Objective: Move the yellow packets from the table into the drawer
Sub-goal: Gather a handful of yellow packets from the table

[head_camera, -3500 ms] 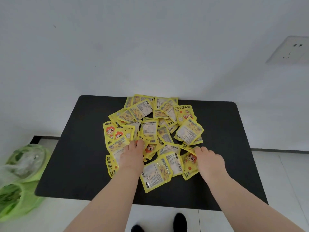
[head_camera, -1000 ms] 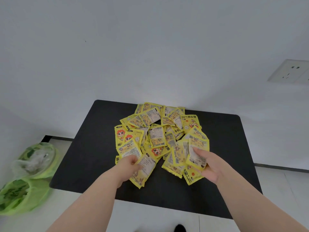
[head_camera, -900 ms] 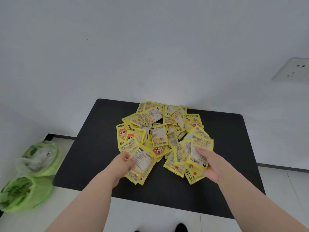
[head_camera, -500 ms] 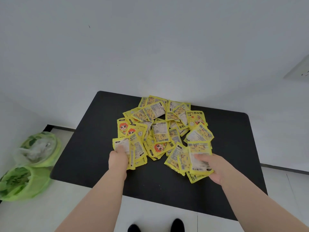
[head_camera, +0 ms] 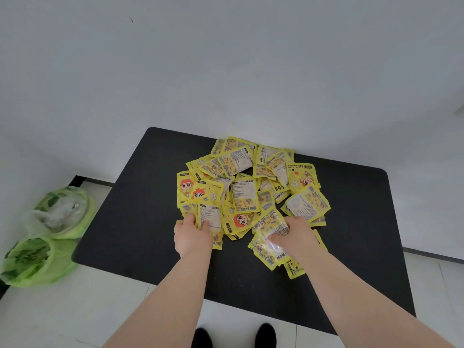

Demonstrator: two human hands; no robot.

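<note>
Head view: black table [head_camera: 120,222] set against a white wall [head_camera: 226,71]. A heap of yellow packets [head_camera: 244,194] is spread over its middle and far side, overlapping. Some lie face up with a red-haired cartoon, others show the printed back. Left hand [head_camera: 192,234] is at the heap's near-left edge — fingers curled over a couple of packets, thumb on the white-backed one, pinching them. Can't tell if they are lifted clear of the surface. Right hand [head_camera: 295,233] is at the near-right edge, clamped round a fanned bunch of packets. Its thumb lies across the top one and the other fingers are hidden underneath. The bunch droops toward the near side, above the table. Both forearms are bare, reaching in from the bottom. On the white tiled floor [head_camera: 75,310] left of the table — two green plastic bags [head_camera: 37,259], one just behind the other, touching. Tips of dark shoes [head_camera: 200,337] show at the bottom edge, near the table's near side.
</note>
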